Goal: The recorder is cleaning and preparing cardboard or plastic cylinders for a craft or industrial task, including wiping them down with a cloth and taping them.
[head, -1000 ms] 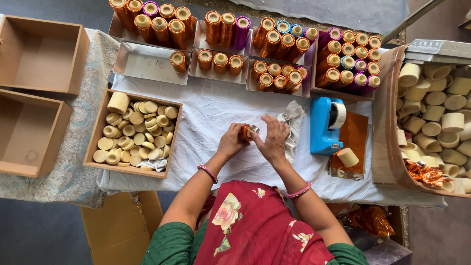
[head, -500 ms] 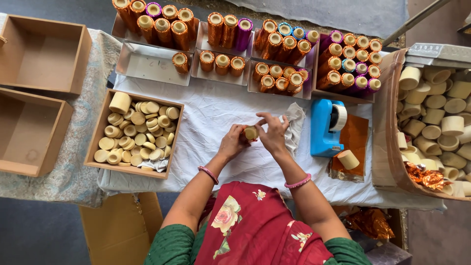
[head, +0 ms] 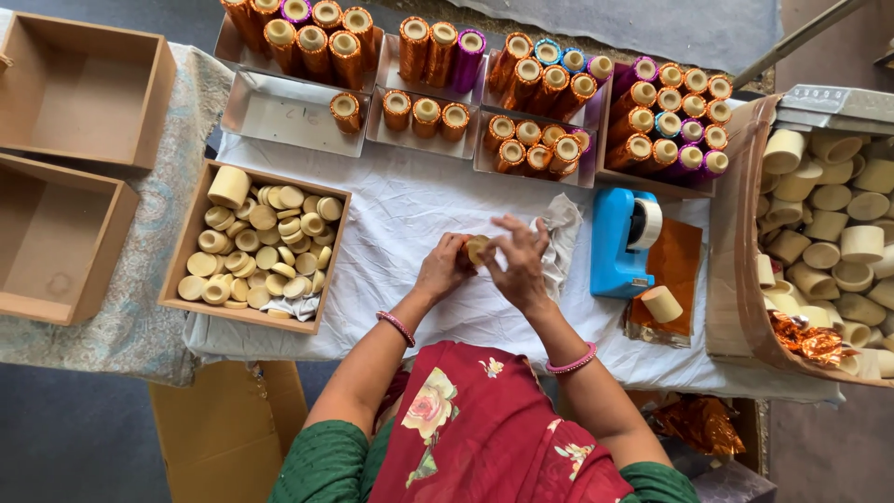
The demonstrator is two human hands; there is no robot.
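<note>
At the centre of the frame, over the white cloth covering the table, both hands meet on one small cream-coloured spool. The left hand cups it from the left with fingers curled against its side, and the right hand pinches it from the right, thumb and forefinger pressed on its rim while the other fingers fan out above. The spool is held just off the cloth, and only its pale top shows between the fingers, so I cannot tell what lies beneath it. The hold looks light and made with the fingertips; if the pinch loosens, the spool could drop and roll across the cloth toward the wooden box of bare spools at the left, or under the crumpled rag touching the right hand. The blue tape dispenser sits just right of the rag, and a stray elbow or sleeve could nudge it, or knock the loose cream spool lying on the orange foil sheet beside it. Along the upper edge, trays of foil-wrapped spools stand packed close and upright; a reach across them could tip a row.
</note>
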